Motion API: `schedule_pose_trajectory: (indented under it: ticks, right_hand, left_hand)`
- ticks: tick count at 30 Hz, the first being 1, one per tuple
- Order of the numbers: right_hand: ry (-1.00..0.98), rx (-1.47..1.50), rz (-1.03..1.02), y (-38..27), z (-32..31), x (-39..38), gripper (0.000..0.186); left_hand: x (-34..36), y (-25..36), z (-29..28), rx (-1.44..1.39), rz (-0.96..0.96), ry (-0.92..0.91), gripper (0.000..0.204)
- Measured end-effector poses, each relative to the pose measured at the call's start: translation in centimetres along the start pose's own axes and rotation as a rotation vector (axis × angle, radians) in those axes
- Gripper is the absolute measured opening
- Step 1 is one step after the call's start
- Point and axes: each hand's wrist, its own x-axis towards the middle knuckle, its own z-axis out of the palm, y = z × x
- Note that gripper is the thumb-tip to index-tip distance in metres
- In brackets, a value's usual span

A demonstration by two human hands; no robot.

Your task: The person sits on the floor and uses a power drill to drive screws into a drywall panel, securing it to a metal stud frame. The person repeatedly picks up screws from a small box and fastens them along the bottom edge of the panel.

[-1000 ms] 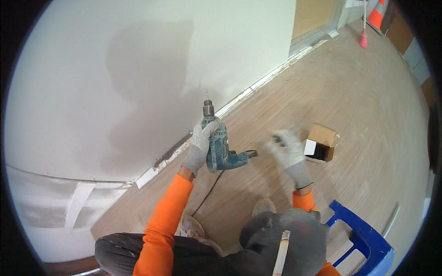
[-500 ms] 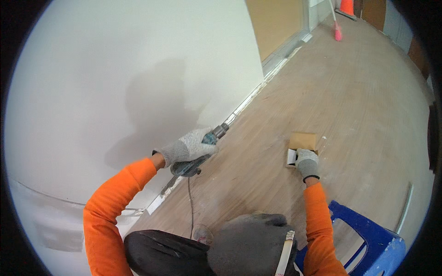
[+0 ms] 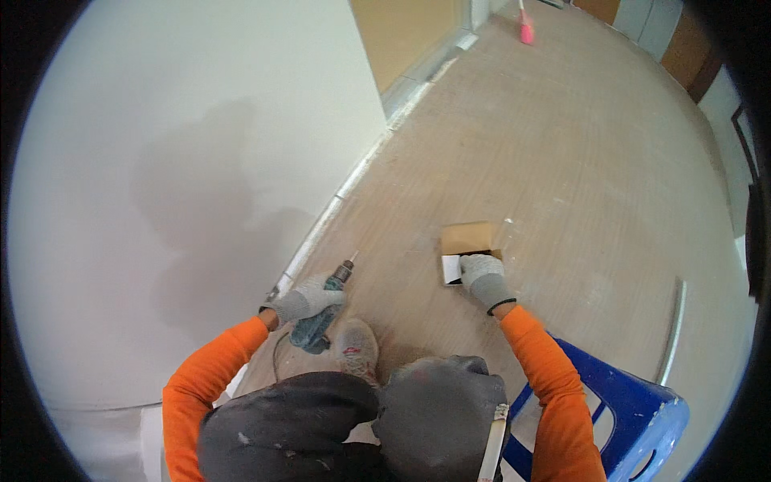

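The left fingers [image 3: 328,298] were curled round the drill [image 3: 316,324]. The right fingers [image 3: 479,264] had dipped into the open box [image 3: 451,271], so drilling seemed to wait; I couldn't tell whether they pinched anything.

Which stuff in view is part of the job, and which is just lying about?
Apparently in use:
- drill, in the left hand
- open box, right hand at its opening

Seemingly just lying about, neither hand on them:
- blue stool
- pink broom
- pale strip on the floor
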Motion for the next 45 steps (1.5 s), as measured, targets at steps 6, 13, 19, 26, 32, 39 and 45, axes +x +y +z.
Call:
schedule_pose_trajectory:
  ticks: [6, 13, 19, 26, 32, 39, 45]
  right_hand:
    - [-0.125, -0.083, -0.066, 1.8, -0.7, -5.9, 0.026]
    - [-0.059, -0.041, -0.123, 0.7, -1.6, -4.9, 0.015]
    - [-0.048, -0.036, -0.19, 3.2, -1.3, -4.4, 0.017]
    - [-0.093, 0.204, -0.016, 4.1, -4.7, -5.4, 0.019]
    - [-0.271, 0.041, 0.047, 4.0, -3.5, -3.0, 0.019]
    - [-0.361, -0.091, 0.04, 2.3, -4.0, -1.1, 0.021]
    - [-0.356, -0.135, 0.076, 5.6, -4.3, 4.0, 0.023]
  left_hand:
    - [4.4, 0.0, -1.0, -0.132, 0.009, -0.044, 0.045]
    - [6.2, 1.3, -2.0, -0.077, 0.047, -0.068, 0.052]
    - [9.0, 6.5, -1.6, 0.049, 0.024, -0.248, 0.049]
    - [11.2, 7.5, -1.0, 0.022, 0.115, -0.463, 0.045]
    - [14.4, 5.4, -0.5, -0.073, 0.064, -0.58, 0.048]
    - [15.3, 2.3, -3.1, -0.181, -0.05, -0.596, 0.043]
    - [12.3, -2.2, -3.5, -0.303, 0.18, -0.313, 0.048]
